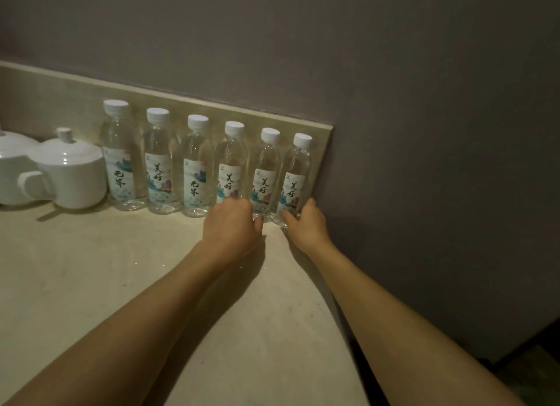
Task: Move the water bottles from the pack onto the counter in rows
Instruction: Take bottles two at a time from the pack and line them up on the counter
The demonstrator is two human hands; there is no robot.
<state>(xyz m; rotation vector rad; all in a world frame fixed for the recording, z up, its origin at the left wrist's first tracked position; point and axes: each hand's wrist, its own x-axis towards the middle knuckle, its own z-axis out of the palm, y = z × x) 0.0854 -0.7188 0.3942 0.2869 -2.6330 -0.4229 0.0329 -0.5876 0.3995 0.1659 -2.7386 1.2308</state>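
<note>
Clear bottles [194,163] upright, caps up, rowed.

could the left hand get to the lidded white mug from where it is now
Probably yes. The left hand rests at the base of the fourth bottle, and the bare counter in front of the row leaves an open path leftward to the lidded white mug.

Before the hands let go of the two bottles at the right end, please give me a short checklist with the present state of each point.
1. Six bottles in one row along the backsplash: ok.
2. All caps on: ok.
3. All upright: ok.
4. Left hand grip on the fifth bottle: ok.
5. Right hand grip on the sixth bottle: ok.
6. Pack with remaining bottles: cannot tell, not in view.
</note>
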